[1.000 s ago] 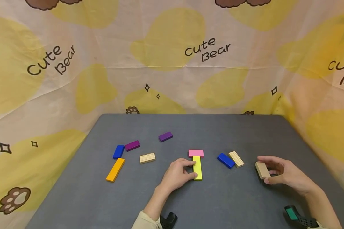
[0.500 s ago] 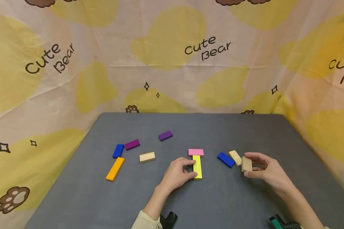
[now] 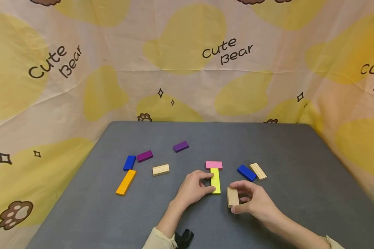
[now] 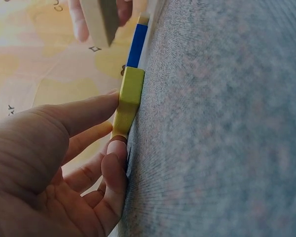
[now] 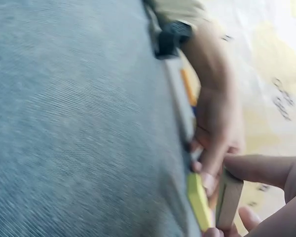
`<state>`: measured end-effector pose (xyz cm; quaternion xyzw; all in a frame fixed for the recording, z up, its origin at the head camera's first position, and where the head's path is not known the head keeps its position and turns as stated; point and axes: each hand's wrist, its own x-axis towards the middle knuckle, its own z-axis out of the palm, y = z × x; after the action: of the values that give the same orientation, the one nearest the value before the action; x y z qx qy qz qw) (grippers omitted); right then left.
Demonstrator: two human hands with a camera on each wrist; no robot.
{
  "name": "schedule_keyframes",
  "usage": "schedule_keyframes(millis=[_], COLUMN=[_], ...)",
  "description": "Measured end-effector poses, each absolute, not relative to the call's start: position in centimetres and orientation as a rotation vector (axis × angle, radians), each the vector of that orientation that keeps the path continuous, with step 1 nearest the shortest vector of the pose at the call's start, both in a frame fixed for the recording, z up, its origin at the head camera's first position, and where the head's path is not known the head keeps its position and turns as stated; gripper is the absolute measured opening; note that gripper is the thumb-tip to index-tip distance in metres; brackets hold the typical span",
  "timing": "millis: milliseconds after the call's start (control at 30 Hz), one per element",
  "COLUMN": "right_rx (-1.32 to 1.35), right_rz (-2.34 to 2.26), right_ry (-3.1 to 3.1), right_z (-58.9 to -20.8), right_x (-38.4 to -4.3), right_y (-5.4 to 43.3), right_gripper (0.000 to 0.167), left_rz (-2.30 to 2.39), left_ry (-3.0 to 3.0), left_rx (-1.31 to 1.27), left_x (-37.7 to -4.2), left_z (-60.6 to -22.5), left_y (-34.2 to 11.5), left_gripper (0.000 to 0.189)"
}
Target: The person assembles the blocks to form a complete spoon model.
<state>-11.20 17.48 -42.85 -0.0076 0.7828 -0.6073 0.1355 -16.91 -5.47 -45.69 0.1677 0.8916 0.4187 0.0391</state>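
My left hand (image 3: 191,188) holds the yellow wooden block (image 3: 215,183) by its left side, with fingertips near both ends. The block lies flat on the table, its far end meeting a pink block (image 3: 214,165) and forming a T with it. To its right, my right hand (image 3: 254,200) pinches a plain wooden block (image 3: 233,197) between thumb and fingers. In the left wrist view the plain block (image 4: 99,19) hangs above the table beyond the yellow one (image 4: 131,84). In the right wrist view the plain block (image 5: 230,200) appears beside the yellow block (image 5: 198,200).
A blue block (image 3: 247,173) and a ridged plain block (image 3: 258,172) lie side by side at right. At left lie an orange block (image 3: 126,182), another blue block (image 3: 129,163), two purple blocks (image 3: 144,156) and a ridged plain block (image 3: 160,169). A patterned cloth (image 3: 180,90) hangs behind the grey table.
My right hand has carried the plain block leftward from the table's right side, then nearer, to beside the yellow block. My left hand has stayed on the yellow block.
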Motion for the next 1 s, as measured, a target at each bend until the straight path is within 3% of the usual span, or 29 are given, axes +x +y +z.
schedule_keyframes(millis=[200,1000], right_rx=[0.033,-0.187], right_rz=[-1.653,-1.481], right_ry=[2.366,2.505], right_z=[-43.6,-45.1], right_x=[-11.1,-11.5], right_y=[16.2,14.4], right_gripper=[0.069,0.079], left_rz=[1.280,1.307], left_ry=[2.720,2.718], left_rx=[0.506,0.488], left_x=[-16.9,-16.8], left_z=[-45.7,-45.8], left_y=[-5.4,-5.5], left_gripper=[0.041,0.041])
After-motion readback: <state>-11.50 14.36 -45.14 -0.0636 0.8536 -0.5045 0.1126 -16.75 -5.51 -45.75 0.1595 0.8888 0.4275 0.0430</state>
